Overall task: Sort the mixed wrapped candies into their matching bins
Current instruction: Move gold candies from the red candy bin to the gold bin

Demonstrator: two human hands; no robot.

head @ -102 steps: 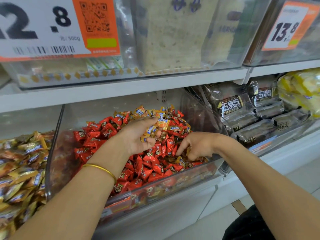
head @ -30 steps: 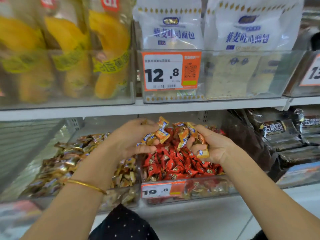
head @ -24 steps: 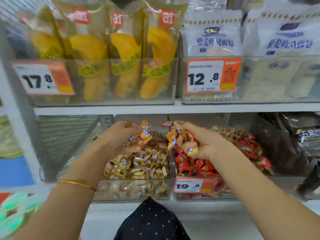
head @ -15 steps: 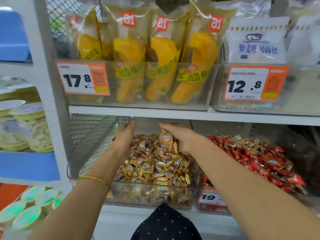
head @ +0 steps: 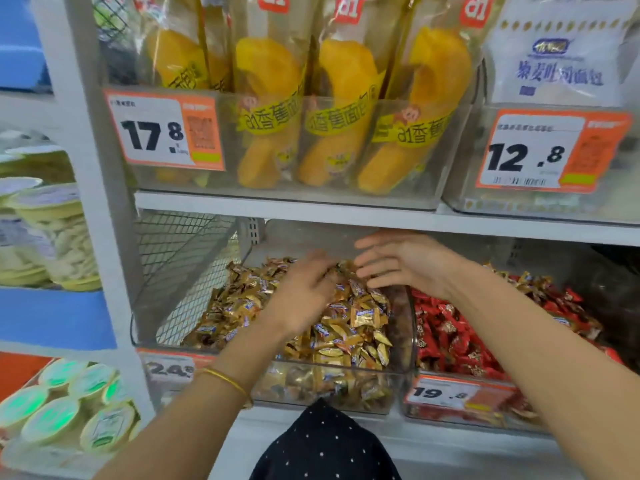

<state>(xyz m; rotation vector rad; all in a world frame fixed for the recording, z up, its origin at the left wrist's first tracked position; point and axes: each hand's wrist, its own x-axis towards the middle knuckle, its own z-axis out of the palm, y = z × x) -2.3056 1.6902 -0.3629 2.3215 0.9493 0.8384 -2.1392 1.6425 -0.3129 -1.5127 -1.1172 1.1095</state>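
Observation:
A clear bin (head: 332, 386) on the lower shelf is heaped with gold-wrapped candies (head: 360, 320). To its right a second clear bin (head: 460, 400) holds red-wrapped candies (head: 450, 337), with a few gold ones lying on its far right side. My left hand (head: 304, 292) hovers palm down over the gold pile, fingers blurred and spread, holding nothing that I can see. My right hand (head: 398, 261) is above the back of the same bin, fingers straight and spread, empty.
The shelf board (head: 346, 213) hangs close above both hands. Above it stand a bin of banana bread packs (head: 311, 133) and white bread bags (head: 557, 64). A wire mesh divider (head: 180, 258) borders the gold bin's left. Lidded cups (head: 62, 410) sit lower left.
Both hands carried gold candies from the red bin to the gold bin on the left. They have since opened over the pile and now hold none.

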